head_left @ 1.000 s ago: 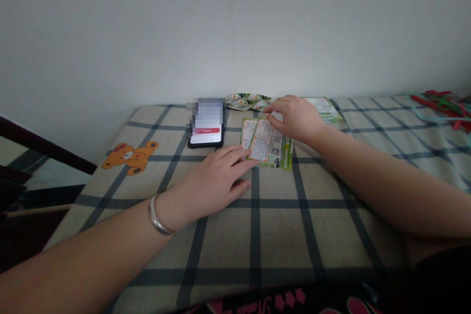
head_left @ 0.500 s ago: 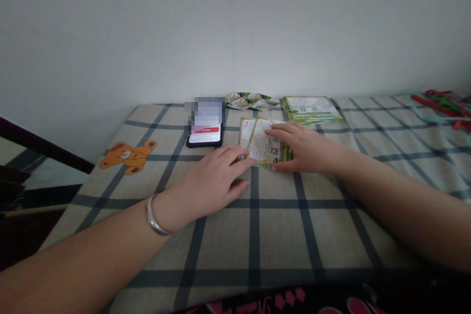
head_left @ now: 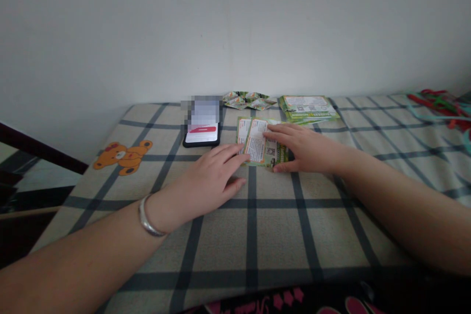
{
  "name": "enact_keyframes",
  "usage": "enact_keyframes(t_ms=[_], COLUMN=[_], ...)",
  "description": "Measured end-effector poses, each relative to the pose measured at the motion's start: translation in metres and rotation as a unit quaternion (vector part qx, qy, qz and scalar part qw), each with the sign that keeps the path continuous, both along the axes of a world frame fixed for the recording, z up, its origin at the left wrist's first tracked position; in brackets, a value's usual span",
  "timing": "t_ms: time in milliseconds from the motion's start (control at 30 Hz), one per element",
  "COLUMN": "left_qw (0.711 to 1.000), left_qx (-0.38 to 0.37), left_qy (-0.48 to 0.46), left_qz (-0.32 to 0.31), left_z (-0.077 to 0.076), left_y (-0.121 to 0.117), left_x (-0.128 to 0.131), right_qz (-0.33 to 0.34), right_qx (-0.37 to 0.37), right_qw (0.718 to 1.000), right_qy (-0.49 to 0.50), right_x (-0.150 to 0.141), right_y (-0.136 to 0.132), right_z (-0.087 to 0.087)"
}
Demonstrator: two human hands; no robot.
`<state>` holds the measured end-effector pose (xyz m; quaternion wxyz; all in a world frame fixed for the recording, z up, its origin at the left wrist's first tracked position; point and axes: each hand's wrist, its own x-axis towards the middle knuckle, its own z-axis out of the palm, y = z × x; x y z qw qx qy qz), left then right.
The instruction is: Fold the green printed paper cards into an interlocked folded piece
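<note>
Head view, fed to me at a distance, takes in a cloth-covered tabletop (head_left: 221, 255) against a pale wall (head_left: 235, 29); on it my right hand (head_left: 303, 147) reaches in from the right, its grip spread wide, fingers over one printed card and thumb at its near edge; my left hand (head_left: 208, 176) comes from the other side, palm down, grip loose and fingers slightly parted, pinching nothing that I can see; beyond the right hand sits a green-edged stack (head_left: 309, 103), and beyond the left a phone (head_left: 202, 135). Between my hands lies the upper card (head_left: 255, 144), flat, overlapping the lower card (head_left: 242, 130) on its left; the right hand is the nearer to the upper card, which lies directly under its fingers, while the left fingertips appear to touch the pair's near-left corner; the upper card's left edge points away from me, leaning slightly right; its long axis I cannot tell, the right side being covered.
</note>
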<state>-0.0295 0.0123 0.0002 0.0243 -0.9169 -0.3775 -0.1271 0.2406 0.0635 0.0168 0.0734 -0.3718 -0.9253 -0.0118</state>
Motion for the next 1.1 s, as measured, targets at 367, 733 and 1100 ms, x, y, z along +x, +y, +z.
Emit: enact_keyframes(t_ms=[367, 733, 1100], left_qw=[1.0, 1.0, 0.999], left_qx=[0.011, -0.024, -0.044], left_qy=[-0.004, 0.002, 0.01], left_qz=[-0.01, 0.0, 0.011], left_z=[-0.001, 0.0, 0.002], left_y=[0.001, 0.0, -0.001], left_x=[0.001, 0.001, 0.004], right_qz=[0.056, 0.081, 0.114], right_qx=[-0.035, -0.094, -0.079], right_qw=[0.998, 0.991, 0.988], right_qy=[-0.006, 0.052, 0.072], right_x=[-0.006, -0.011, -0.011], right_y=[-0.009, -0.016, -0.009], right_z=[0.004, 0.002, -0.003])
